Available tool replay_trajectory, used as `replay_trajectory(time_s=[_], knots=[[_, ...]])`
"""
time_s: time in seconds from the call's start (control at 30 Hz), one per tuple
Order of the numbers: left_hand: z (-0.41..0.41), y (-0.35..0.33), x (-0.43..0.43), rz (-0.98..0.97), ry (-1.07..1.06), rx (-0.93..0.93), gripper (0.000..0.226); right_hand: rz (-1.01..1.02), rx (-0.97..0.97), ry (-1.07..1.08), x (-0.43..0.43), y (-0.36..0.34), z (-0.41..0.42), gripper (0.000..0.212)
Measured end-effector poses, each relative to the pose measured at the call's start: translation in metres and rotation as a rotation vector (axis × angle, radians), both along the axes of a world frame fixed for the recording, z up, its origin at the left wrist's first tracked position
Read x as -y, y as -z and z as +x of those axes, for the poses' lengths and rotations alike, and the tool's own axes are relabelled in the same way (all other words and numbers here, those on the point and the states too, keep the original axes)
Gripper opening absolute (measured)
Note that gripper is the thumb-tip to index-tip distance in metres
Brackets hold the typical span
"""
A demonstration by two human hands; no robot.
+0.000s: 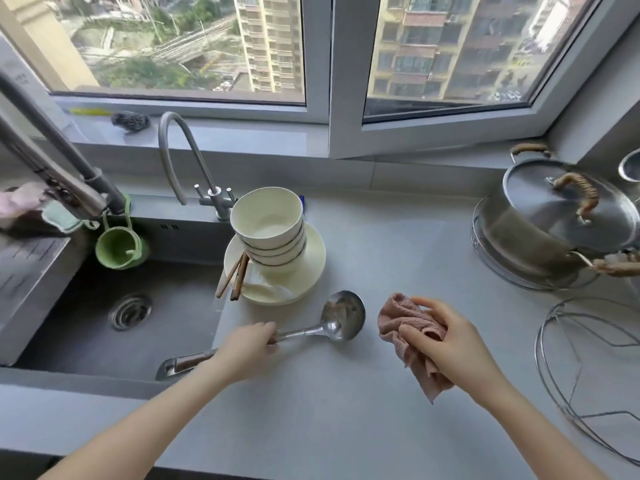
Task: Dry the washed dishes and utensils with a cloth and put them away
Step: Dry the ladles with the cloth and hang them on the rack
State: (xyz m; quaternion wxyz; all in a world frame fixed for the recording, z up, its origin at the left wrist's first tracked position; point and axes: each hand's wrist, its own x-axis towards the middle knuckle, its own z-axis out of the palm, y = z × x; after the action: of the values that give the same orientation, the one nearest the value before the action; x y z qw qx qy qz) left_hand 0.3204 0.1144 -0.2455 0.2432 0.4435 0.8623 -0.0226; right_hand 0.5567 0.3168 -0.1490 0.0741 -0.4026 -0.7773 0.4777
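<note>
My left hand [244,351] grips the handle of a steel ladle [341,317]. Its bowl rests on the grey counter [398,247], and its wooden handle end juts out over the sink edge. My right hand [446,344] holds a crumpled pink cloth [403,327] just right of the ladle bowl, apart from it. Behind the ladle, a stack of cream bowls [268,230] sits on cream plates [311,268], with wooden chopsticks [232,275] leaning off the plates' left rim.
A dark sink [86,323] with a drain lies to the left, under a curved tap [176,157] and a hanging green cup [119,251]. A lidded steel pot [554,223] stands on a wire stand at right; a wire rack [588,368] lies nearer.
</note>
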Motion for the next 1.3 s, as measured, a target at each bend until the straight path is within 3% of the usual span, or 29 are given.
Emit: replay_trajectory(time_s=[0.1, 0.37, 0.67, 0.77, 0.87, 0.97, 1.07, 1.2, 1.3], knots=[[-0.006, -0.022, 0.0, 0.048, -0.009, 0.014, 0.014, 0.076, -0.025, 0.068, 0.013, -0.003, -0.009, 0.032], [-0.022, -0.081, 0.001, -0.1, -0.016, -0.097, 0.02, 0.219, -0.035, 0.023, 0.058, -0.006, -0.065, 0.04], [-0.091, -0.131, 0.104, -0.321, -0.141, -0.023, 0.031, 0.202, -0.085, -0.055, 0.092, -0.01, -0.104, 0.037], [-0.12, -0.132, 0.138, -0.368, -0.238, 0.138, 0.029, 0.194, -0.096, -0.086, 0.104, -0.009, -0.118, 0.036], [-0.146, -0.121, 0.163, -0.345, -0.529, 0.503, 0.028, 0.198, -0.092, -0.133, 0.118, -0.006, -0.128, 0.034], [-0.157, -0.11, 0.179, -0.303, -0.643, 0.62, 0.029, 0.222, -0.074, -0.172, 0.128, -0.002, -0.133, 0.035], [-0.159, -0.109, 0.177, -0.255, -0.573, 0.517, 0.029, 0.24, -0.062, -0.198, 0.135, -0.001, -0.137, 0.035], [-0.164, -0.117, 0.166, -0.289, -0.328, 0.092, 0.027, 0.257, -0.088, -0.213, 0.145, -0.004, -0.149, 0.037], [-0.164, -0.131, 0.157, -0.301, -0.225, -0.112, 0.029, 0.289, -0.154, -0.235, 0.161, -0.004, -0.168, 0.04]])
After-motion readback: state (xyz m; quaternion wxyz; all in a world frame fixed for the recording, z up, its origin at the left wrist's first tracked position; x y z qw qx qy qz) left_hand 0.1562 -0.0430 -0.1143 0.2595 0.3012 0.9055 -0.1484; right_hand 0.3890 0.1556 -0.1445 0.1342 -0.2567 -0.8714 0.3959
